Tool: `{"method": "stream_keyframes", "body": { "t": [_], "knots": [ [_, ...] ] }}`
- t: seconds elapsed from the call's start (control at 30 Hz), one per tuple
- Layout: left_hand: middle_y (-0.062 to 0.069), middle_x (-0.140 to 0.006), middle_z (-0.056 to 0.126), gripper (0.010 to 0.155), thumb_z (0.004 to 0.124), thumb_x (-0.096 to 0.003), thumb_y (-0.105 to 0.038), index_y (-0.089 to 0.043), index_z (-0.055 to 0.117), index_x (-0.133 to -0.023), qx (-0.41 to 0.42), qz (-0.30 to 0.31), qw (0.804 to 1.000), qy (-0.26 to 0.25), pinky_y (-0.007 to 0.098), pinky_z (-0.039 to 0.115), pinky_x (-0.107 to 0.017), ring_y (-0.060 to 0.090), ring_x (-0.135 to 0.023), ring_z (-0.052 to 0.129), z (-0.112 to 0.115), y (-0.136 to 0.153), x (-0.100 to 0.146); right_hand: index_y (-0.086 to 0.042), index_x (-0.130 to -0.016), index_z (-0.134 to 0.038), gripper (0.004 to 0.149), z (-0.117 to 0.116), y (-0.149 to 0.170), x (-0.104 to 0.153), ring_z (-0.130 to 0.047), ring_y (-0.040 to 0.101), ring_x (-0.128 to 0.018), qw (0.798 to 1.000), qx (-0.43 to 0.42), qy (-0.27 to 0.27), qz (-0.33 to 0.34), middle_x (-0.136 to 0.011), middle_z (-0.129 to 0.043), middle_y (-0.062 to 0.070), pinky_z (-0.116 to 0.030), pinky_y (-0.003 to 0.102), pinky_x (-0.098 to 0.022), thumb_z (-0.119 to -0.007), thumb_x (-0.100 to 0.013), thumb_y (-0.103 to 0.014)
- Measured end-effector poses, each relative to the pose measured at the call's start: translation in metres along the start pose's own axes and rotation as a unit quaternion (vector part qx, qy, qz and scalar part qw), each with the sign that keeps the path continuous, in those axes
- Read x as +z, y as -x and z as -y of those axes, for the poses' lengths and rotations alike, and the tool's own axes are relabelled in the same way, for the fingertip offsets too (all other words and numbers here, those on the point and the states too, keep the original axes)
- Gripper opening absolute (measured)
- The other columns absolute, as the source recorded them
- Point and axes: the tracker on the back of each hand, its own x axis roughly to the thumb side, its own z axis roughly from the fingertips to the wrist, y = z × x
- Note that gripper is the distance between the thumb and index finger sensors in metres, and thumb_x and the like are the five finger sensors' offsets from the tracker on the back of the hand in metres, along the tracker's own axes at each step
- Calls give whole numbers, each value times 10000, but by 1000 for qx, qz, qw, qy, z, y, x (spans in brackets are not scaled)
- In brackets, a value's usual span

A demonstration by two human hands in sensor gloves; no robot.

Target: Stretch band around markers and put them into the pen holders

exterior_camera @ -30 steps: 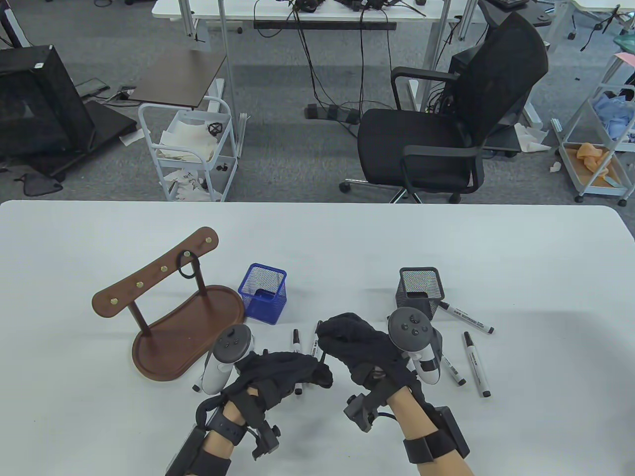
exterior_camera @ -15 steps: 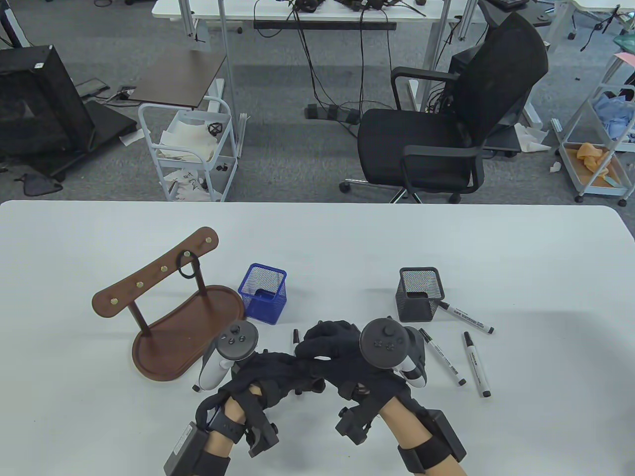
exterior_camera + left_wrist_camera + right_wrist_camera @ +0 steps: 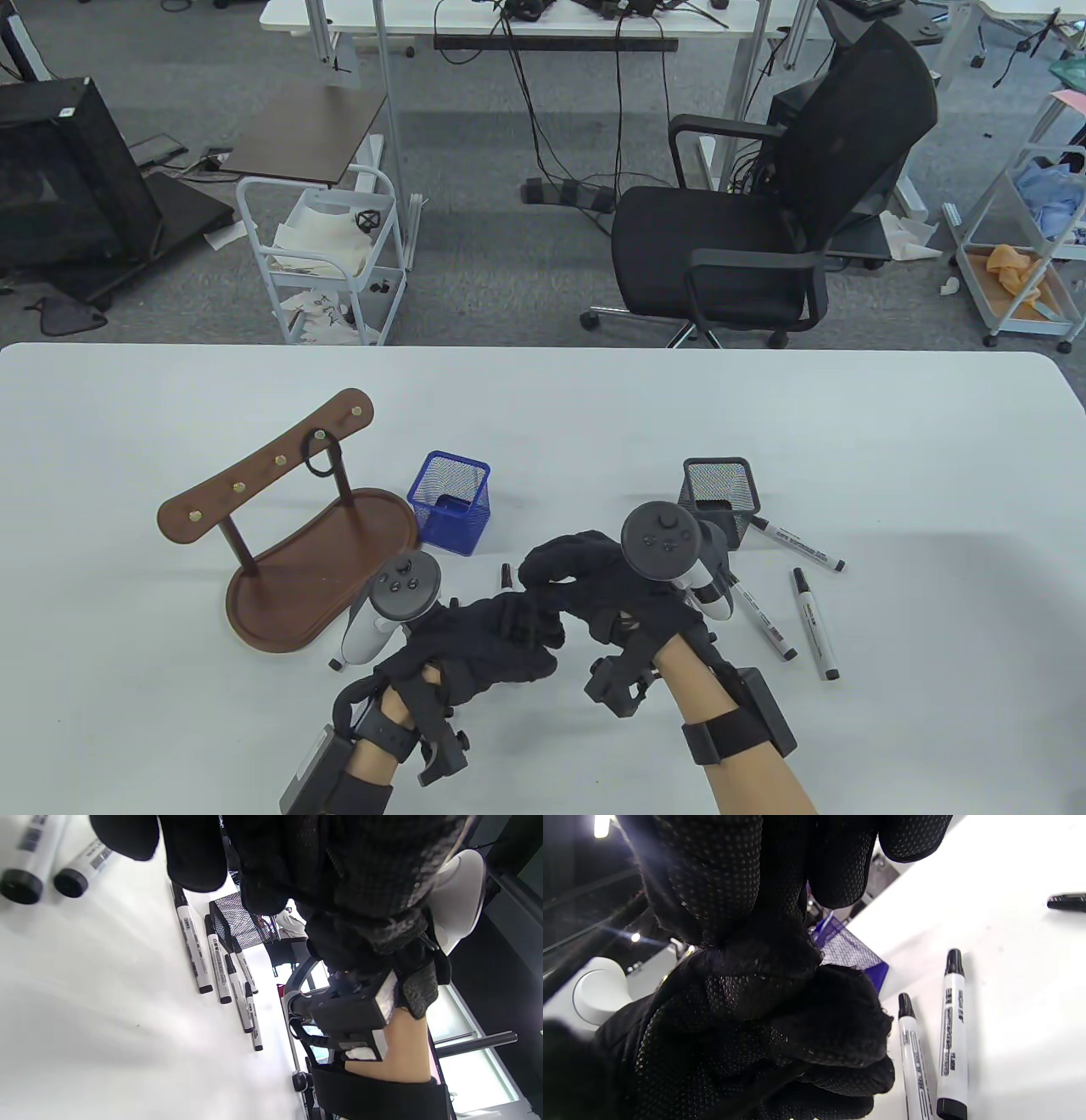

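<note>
Both black-gloved hands, left hand (image 3: 484, 632) and right hand (image 3: 594, 577), touch above white table (image 3: 891, 475); fingers curl, what they grip we cannot tell. We gather white markers with black caps (image 3: 813, 621) side by side before banding.

Both gloved hands meet low on the white table (image 3: 848, 424), the left hand (image 3: 484, 637) and right hand (image 3: 594, 581) touching, fingers curled; what they hold is hidden. 3 markers (image 3: 813, 622) lie right of them. A blue pen holder (image 3: 450, 503) and black pen holder (image 3: 718, 497) stand behind. A band (image 3: 320, 465) hangs on the wooden rack (image 3: 280, 475).
</note>
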Motion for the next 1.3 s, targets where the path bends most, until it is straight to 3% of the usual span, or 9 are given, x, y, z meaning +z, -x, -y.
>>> {"method": "stream_keyframes", "body": {
  "t": [0.17,0.8,1.07,1.3],
  "knots": [
    [129,-1076,799,758,927,-512,-450,-82,599,-1087,15,4,1000,-8,686,555,-739,452,-1008,684,-1,1,-1,-338,-727,-956,373,0,7,-2,-940,233,-782,1000,-10,-21,-3,-859,-1015,-39,-705,529,-682,-1021,-360,-336],
    [157,-1126,746,820,934,-495,-458,-78,562,-1119,5,10,1000,-25,701,530,-747,485,-1045,627,-4,4,4,-309,-861,-878,406,8,17,16,-856,290,-886,999,-36,-31,-5,-1009,-901,-17,-649,560,-710,-939,-460,-318],
    [153,-1119,747,810,932,-496,-453,-80,561,-1112,-7,3,1000,-30,696,536,-745,485,-1042,627,-4,5,5,-278,-879,-868,438,21,31,31,-841,309,-904,999,7,-4,-34,-1016,-892,18,-640,568,-716,-951,-451,-320],
    [157,-1114,754,800,932,-498,-446,-77,569,-1109,-13,-2,999,-31,697,537,-743,486,-1038,634,-4,6,6,-268,-884,-867,468,47,45,49,-840,315,-908,992,92,35,-81,-1016,-890,30,-640,572,-715,-972,-432,-325]
  ]
}}
